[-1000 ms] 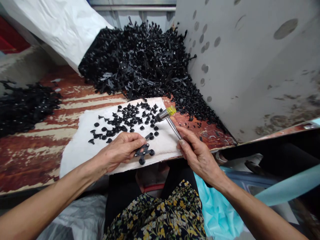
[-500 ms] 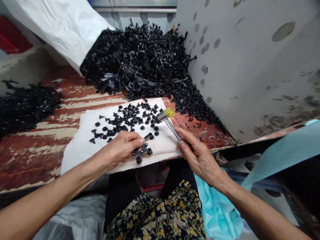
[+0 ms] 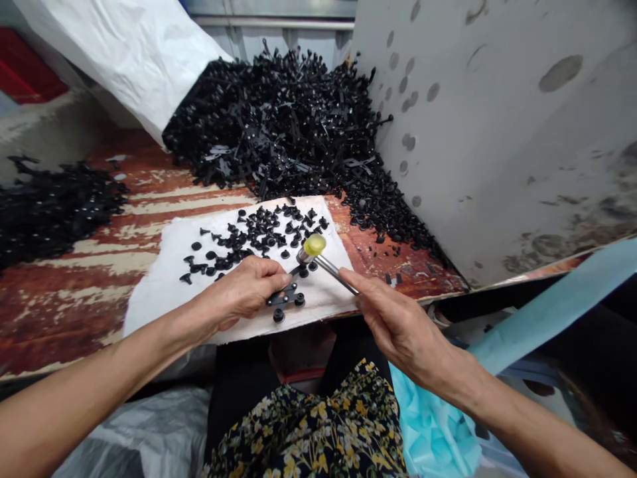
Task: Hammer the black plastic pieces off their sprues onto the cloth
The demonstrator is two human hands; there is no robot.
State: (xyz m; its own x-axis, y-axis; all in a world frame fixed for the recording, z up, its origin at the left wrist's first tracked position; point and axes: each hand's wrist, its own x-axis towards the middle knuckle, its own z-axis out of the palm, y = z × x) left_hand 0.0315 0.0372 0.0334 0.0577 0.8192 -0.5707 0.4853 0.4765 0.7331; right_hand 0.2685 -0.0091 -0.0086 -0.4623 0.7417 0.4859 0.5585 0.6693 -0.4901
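Observation:
My left hand [image 3: 251,285] is closed, pinching a flat black linkage part [image 3: 286,294] with small pale rivets and round feet. One arm of that part reaches right, under the hammer's head. In my right hand [image 3: 393,312] is a small hammer [image 3: 314,245] with a metal handle and a translucent yellow face. Its head is tilted down over the arm's end and hides it; whether they touch I cannot tell. Several black round-headed plugs [image 3: 253,229] lie scattered on the white cloth [image 3: 154,292] beyond my hands.
A large heap of black linkage parts [image 3: 283,119] spills from a white sack [image 3: 149,53] at the back. Another black pile [image 3: 60,206] lies left on the worn red tabletop [image 3: 144,219]. A grey panel [image 3: 478,159] stands along the right. Light-blue sheeting [image 3: 435,425] hangs beside my lap.
The hammer has moved left and slightly downward, from beside the linkage part to over the end of its arm. My left hand stays nearly in place with its grip kept.

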